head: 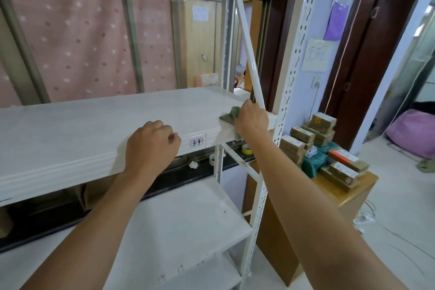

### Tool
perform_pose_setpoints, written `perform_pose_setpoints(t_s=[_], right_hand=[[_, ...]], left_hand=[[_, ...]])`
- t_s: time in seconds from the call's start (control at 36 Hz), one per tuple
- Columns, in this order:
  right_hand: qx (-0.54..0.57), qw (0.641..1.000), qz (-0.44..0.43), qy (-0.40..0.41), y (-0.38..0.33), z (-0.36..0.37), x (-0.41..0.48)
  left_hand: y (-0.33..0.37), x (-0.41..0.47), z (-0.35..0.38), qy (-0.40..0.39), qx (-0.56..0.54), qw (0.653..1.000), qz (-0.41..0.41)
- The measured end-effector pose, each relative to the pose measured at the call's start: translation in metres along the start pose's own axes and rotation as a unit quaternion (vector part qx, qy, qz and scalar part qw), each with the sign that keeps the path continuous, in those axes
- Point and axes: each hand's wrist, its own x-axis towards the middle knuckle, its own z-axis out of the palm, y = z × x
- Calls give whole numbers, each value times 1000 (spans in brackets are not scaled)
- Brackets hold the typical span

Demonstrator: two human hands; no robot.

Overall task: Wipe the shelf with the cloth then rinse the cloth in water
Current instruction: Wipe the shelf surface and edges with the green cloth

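A white metal shelf (pixel 89 125) runs across the view at chest height, with a label reading 3-4 on its front edge. My right hand (pixel 251 119) grips a green cloth (pixel 229 115) at the shelf's right end, close to the upright post; part of the cloth hangs over the front edge. My left hand (pixel 150 146) rests on the shelf's front edge near the middle, its fingers loosely curled and holding nothing.
A slanted white brace (pixel 247 49) and a perforated upright (pixel 292 82) stand just right of the cloth. A lower shelf (pixel 179 223) lies below. A wooden cabinet (pixel 353 198) on the right carries several cardboard boxes (pixel 322 122). Tape rolls (pixel 246 149) sit behind the shelf.
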Motion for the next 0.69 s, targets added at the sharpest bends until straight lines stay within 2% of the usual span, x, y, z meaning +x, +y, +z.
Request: perform_pose_setpoints(t_s=[0.25,0.69], right_hand=[[23,998,46,21,41,-3,9],[-32,990,-136,36,39,-2,-5]], left_hand=[[-30,-11,-6,15,5,998,57],[-24,-11,1,39,-7,997,63]])
